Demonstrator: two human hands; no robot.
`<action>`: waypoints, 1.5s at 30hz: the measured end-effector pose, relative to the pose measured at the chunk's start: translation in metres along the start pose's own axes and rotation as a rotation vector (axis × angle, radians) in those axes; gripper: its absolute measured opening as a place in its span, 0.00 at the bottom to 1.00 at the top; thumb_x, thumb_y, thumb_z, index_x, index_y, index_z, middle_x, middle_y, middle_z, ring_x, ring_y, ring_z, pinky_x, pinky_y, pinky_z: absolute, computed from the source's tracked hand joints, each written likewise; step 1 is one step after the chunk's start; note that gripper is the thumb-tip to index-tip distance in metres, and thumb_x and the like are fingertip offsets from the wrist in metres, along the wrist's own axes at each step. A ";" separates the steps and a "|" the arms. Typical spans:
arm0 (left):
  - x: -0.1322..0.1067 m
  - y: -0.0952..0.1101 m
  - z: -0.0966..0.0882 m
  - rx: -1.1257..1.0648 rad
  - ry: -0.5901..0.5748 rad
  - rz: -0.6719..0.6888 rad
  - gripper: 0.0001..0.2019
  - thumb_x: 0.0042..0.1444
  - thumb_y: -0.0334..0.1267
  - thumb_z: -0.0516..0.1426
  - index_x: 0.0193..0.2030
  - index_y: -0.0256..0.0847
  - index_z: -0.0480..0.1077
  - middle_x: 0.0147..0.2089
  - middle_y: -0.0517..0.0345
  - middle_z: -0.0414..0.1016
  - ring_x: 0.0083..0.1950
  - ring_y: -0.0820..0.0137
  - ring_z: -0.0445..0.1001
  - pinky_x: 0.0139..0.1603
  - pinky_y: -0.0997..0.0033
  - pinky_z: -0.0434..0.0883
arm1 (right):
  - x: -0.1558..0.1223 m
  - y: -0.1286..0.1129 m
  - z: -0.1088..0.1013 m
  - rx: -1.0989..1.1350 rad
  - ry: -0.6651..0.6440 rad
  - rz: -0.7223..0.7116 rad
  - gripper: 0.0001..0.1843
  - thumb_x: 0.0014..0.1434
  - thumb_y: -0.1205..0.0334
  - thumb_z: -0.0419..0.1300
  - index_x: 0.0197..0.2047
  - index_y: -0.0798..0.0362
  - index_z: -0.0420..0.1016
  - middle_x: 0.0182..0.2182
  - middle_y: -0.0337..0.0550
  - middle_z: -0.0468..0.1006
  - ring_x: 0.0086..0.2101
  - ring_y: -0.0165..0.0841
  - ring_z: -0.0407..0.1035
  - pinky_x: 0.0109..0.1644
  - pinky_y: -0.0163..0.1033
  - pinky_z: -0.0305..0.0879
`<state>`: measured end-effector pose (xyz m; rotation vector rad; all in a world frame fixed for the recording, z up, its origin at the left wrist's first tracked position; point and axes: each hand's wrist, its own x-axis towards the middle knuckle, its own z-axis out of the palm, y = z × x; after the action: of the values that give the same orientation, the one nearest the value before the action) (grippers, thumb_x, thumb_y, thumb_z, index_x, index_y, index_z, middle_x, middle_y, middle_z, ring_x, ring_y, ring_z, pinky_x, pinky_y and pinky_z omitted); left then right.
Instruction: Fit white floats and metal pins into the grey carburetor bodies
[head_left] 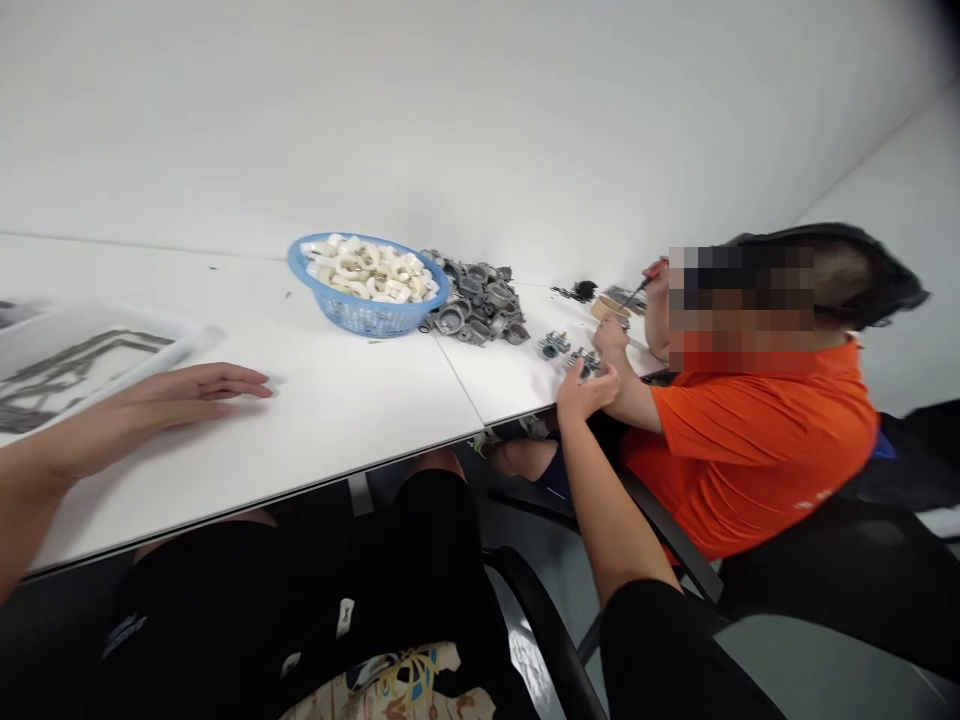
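Note:
On the left of the white table [360,400], my left hand [169,400] lies with its fingers stretched out and holds nothing. It is beside a white tray [184,347] with grey strip-like pieces [97,355] in it. Over at the right, my right hand [587,395] has its thumb and fingers around a small metal carburetor [582,360], partly hidden by the hand. A second carburetor [553,346] sits on the table just left of it.
A blue basket [367,318] heaped with white ring-like parts [367,270] stands near the wall. Against it lies a pile of grey metal castings [484,300]. At right, a co-worker in an orange shirt [757,440] holds a thin tool near a tan roundish object [609,308]. Small black pieces [583,290] lie behind.

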<state>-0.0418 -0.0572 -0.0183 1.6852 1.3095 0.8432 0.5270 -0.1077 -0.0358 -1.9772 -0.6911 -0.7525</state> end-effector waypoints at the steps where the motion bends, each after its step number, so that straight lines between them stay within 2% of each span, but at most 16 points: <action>1: 0.001 0.001 -0.008 -0.020 -0.157 0.003 0.35 0.37 0.70 0.66 0.47 0.50 0.81 0.55 0.54 0.84 0.61 0.47 0.78 0.65 0.40 0.69 | -0.003 -0.004 -0.007 0.034 -0.012 -0.044 0.30 0.65 0.50 0.54 0.61 0.64 0.60 0.57 0.75 0.68 0.61 0.58 0.64 0.66 0.64 0.56; 5: 0.002 0.006 -0.020 -0.090 -0.219 0.095 0.24 0.46 0.56 0.67 0.47 0.47 0.81 0.53 0.48 0.85 0.57 0.50 0.81 0.59 0.49 0.76 | -0.016 -0.031 -0.039 0.227 -0.124 -0.324 0.30 0.59 0.50 0.60 0.58 0.60 0.65 0.57 0.68 0.72 0.61 0.56 0.66 0.67 0.62 0.59; 8: -0.006 0.007 -0.013 -0.077 -0.104 0.213 0.17 0.53 0.49 0.65 0.47 0.45 0.79 0.50 0.46 0.85 0.54 0.52 0.82 0.57 0.49 0.78 | -0.042 -0.069 -0.064 0.465 -0.209 -0.888 0.19 0.62 0.56 0.62 0.53 0.56 0.70 0.47 0.58 0.79 0.50 0.50 0.74 0.56 0.56 0.68; 10: -0.018 0.007 -0.009 -0.027 0.037 0.256 0.14 0.56 0.46 0.64 0.48 0.46 0.78 0.54 0.47 0.83 0.61 0.52 0.78 0.65 0.46 0.72 | -0.070 -0.102 -0.081 0.585 -0.415 -1.097 0.10 0.64 0.63 0.61 0.49 0.52 0.72 0.41 0.50 0.81 0.44 0.42 0.76 0.52 0.49 0.69; 12: -0.035 0.007 -0.013 0.034 0.229 0.324 0.12 0.56 0.42 0.63 0.48 0.47 0.76 0.59 0.49 0.79 0.70 0.52 0.69 0.72 0.45 0.64 | -0.102 -0.136 -0.094 0.683 -0.740 -1.211 0.06 0.66 0.65 0.60 0.46 0.51 0.72 0.39 0.45 0.81 0.41 0.37 0.75 0.49 0.44 0.69; 14: -0.053 0.004 -0.028 0.153 0.451 0.451 0.10 0.57 0.39 0.63 0.46 0.46 0.74 0.56 0.51 0.79 0.70 0.53 0.69 0.73 0.47 0.63 | -0.133 -0.167 -0.100 0.739 -1.063 -1.285 0.04 0.68 0.62 0.59 0.46 0.50 0.73 0.40 0.43 0.81 0.43 0.36 0.74 0.51 0.44 0.69; 16: -0.067 -0.002 -0.055 0.323 0.667 0.502 0.09 0.56 0.38 0.62 0.44 0.45 0.73 0.51 0.52 0.80 0.66 0.54 0.72 0.71 0.49 0.66 | -0.157 -0.193 -0.099 0.745 -1.250 -1.296 0.12 0.69 0.55 0.60 0.52 0.50 0.73 0.50 0.46 0.80 0.52 0.40 0.72 0.59 0.48 0.66; 19: -0.077 -0.017 -0.104 0.463 0.922 0.336 0.15 0.55 0.39 0.62 0.50 0.42 0.73 0.56 0.47 0.77 0.66 0.49 0.70 0.71 0.42 0.63 | -0.182 -0.227 -0.087 0.751 -1.375 -1.288 0.28 0.68 0.45 0.60 0.63 0.53 0.68 0.62 0.53 0.73 0.64 0.46 0.63 0.69 0.55 0.59; 22: -0.074 -0.039 -0.143 0.487 0.944 0.000 0.32 0.52 0.44 0.66 0.63 0.40 0.67 0.63 0.39 0.72 0.72 0.39 0.60 0.69 0.33 0.62 | -0.197 -0.258 -0.070 0.742 -1.450 -1.270 0.34 0.70 0.40 0.54 0.68 0.57 0.64 0.67 0.57 0.67 0.68 0.48 0.56 0.73 0.58 0.53; 24: -0.068 -0.055 -0.156 0.462 0.886 -0.124 0.38 0.53 0.48 0.66 0.68 0.39 0.63 0.65 0.37 0.70 0.69 0.36 0.63 0.64 0.33 0.67 | -0.204 -0.277 -0.059 0.724 -1.455 -1.219 0.35 0.71 0.39 0.51 0.69 0.57 0.62 0.69 0.59 0.65 0.69 0.48 0.55 0.74 0.59 0.51; 26: -0.063 -0.068 -0.159 0.448 0.843 -0.142 0.34 0.57 0.52 0.63 0.67 0.39 0.66 0.67 0.39 0.67 0.66 0.40 0.67 0.63 0.38 0.69 | -0.209 -0.292 -0.050 0.719 -1.447 -1.144 0.33 0.72 0.40 0.49 0.69 0.56 0.62 0.68 0.58 0.65 0.69 0.48 0.56 0.74 0.60 0.51; 29: -0.059 -0.077 -0.157 0.468 0.827 -0.125 0.27 0.59 0.55 0.61 0.60 0.42 0.74 0.66 0.44 0.67 0.69 0.44 0.65 0.68 0.44 0.65 | -0.214 -0.308 -0.038 0.705 -1.445 -1.022 0.31 0.72 0.41 0.48 0.67 0.55 0.64 0.66 0.57 0.68 0.67 0.48 0.59 0.73 0.58 0.53; 34: -0.054 -0.076 -0.154 0.538 0.854 -0.134 0.26 0.53 0.57 0.65 0.56 0.48 0.77 0.68 0.42 0.64 0.74 0.37 0.54 0.73 0.36 0.54 | -0.215 -0.316 -0.027 0.674 -1.448 -0.846 0.28 0.72 0.41 0.49 0.64 0.52 0.68 0.64 0.54 0.71 0.67 0.47 0.60 0.72 0.56 0.54; 38: -0.049 -0.070 -0.153 0.564 0.880 -0.124 0.25 0.51 0.58 0.66 0.51 0.46 0.79 0.67 0.41 0.67 0.74 0.38 0.55 0.74 0.34 0.51 | -0.215 -0.316 -0.024 0.690 -1.450 -0.813 0.27 0.72 0.42 0.49 0.62 0.52 0.69 0.63 0.53 0.72 0.66 0.46 0.62 0.71 0.56 0.56; 42: -0.048 -0.063 -0.149 0.548 0.887 -0.068 0.22 0.48 0.56 0.67 0.44 0.44 0.77 0.62 0.43 0.73 0.71 0.43 0.61 0.72 0.41 0.58 | -0.215 -0.315 -0.024 0.714 -1.452 -0.781 0.22 0.71 0.46 0.51 0.58 0.52 0.70 0.61 0.51 0.74 0.63 0.45 0.64 0.69 0.54 0.58; 45: -0.051 -0.060 -0.144 0.478 0.888 -0.050 0.18 0.49 0.53 0.67 0.39 0.43 0.73 0.57 0.46 0.79 0.63 0.50 0.72 0.64 0.50 0.69 | -0.214 -0.313 -0.023 0.738 -1.454 -0.755 0.20 0.70 0.48 0.52 0.56 0.51 0.70 0.59 0.51 0.75 0.62 0.44 0.65 0.69 0.53 0.58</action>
<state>-0.2053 -0.0703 -0.0108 1.6574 2.2804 1.4172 0.1567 -0.0235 -0.0145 -1.2345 -2.2069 0.7045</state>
